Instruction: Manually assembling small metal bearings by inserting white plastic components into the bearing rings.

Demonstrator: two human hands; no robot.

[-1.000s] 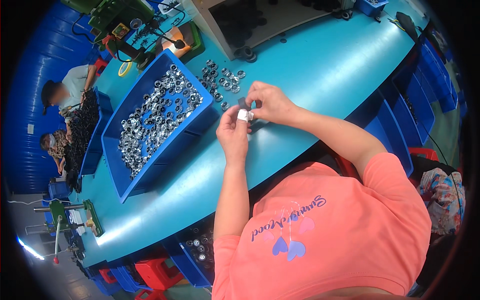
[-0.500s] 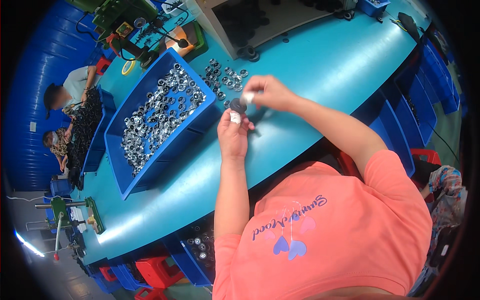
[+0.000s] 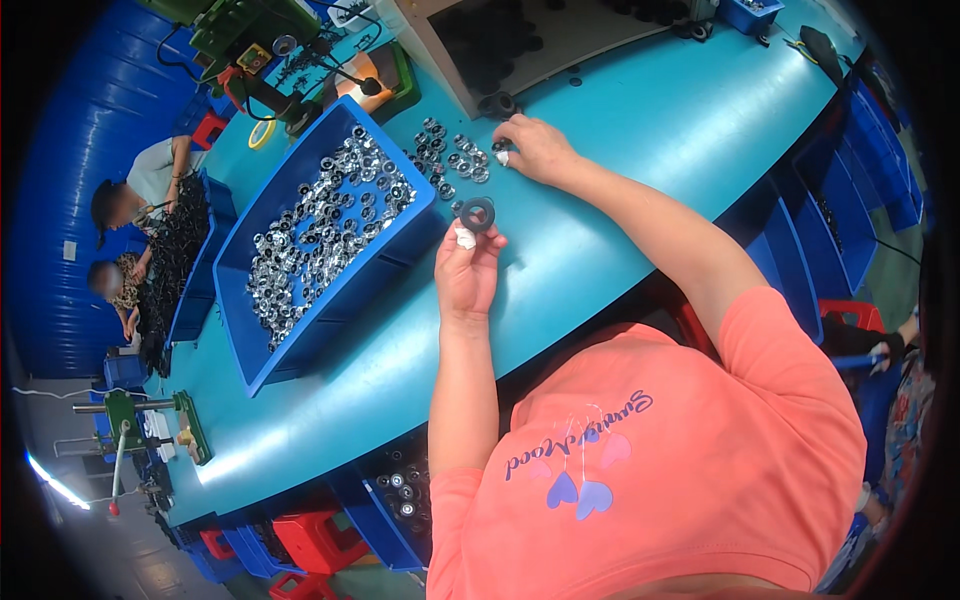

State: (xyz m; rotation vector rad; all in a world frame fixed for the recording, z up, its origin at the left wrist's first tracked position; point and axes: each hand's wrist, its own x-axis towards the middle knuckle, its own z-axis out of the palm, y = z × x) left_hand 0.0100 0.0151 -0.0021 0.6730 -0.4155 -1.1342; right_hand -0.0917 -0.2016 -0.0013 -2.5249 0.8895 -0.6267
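Observation:
My left hand (image 3: 468, 270) is raised over the table with a black ring (image 3: 478, 214) pinched upright between its fingertips, the hole facing up toward me. White tape wraps one of its fingers. Farther off and to the right, my right hand (image 3: 543, 152) rests at the table with its fingers closed on a small round metal part (image 3: 502, 146); a taped fingertip partly hides it. Left of that hand, several loose silvery round parts with dark centres (image 3: 468, 160) lie on the table. A large blue bin (image 3: 330, 335) to the left holds many more of them.
At the far side stands a pale box with a dark opening (image 3: 560, 60), a few black rings (image 3: 497, 104) beside its corner. A green machine (image 3: 230, 50) stands back left, near a roll of yellow tape (image 3: 262, 134). Two people sit working at the left by another bin.
My right hand has left the black ring and moved away to the loose metal parts. The ring in my left hand now shows its open hole.

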